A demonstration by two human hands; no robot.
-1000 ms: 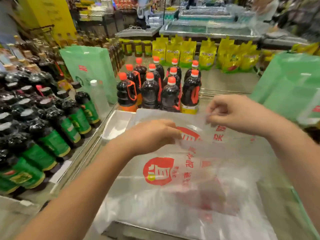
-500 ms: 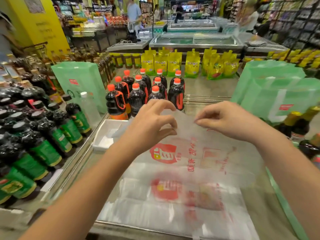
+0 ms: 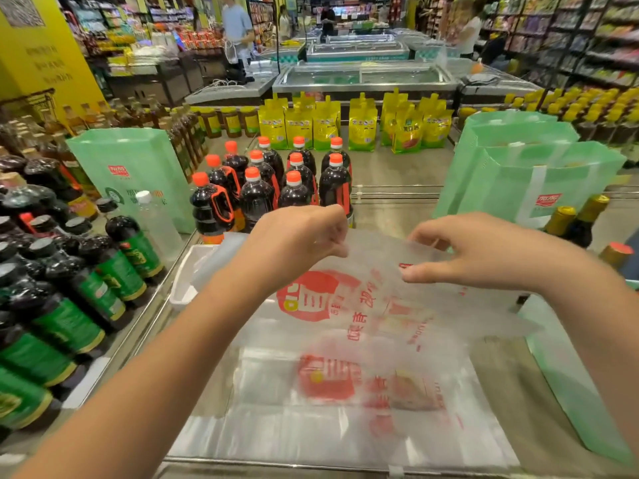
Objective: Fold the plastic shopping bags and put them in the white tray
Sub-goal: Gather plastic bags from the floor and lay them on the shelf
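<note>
Thin see-through plastic w/ red print: this is the bag [image 3: 380,305] you hold, lifted at its far edge above the pile of bags [image 3: 311,426] that lies flat on the steel counter [image 3: 397,174].

Your left hand [image 3: 297,243] has curled fingers and pinches the far edge. Your right hand [image 3: 477,254] takes the same edge between thumb and fingers, a bit apart to the right. I think you hold two separate spots b/c such film sags and sticks; w/ two grips the sheet is spread, so the edge can come over straight for a fold.

The bag slopes from your hands down toward the near side, where it blends w/ the pile, so its near end I cannot tell. The lifted part looks wider left-to-right, so prob. the long axis runs left-right, w/ the held edge pointing far.

The white tray [image 3: 188,271] stands just beside the pile on the left, partly hidden by your left forearm; a short way for a folded bag. Dark bottles [image 3: 256,195] stand behind it, farther away.
</note>
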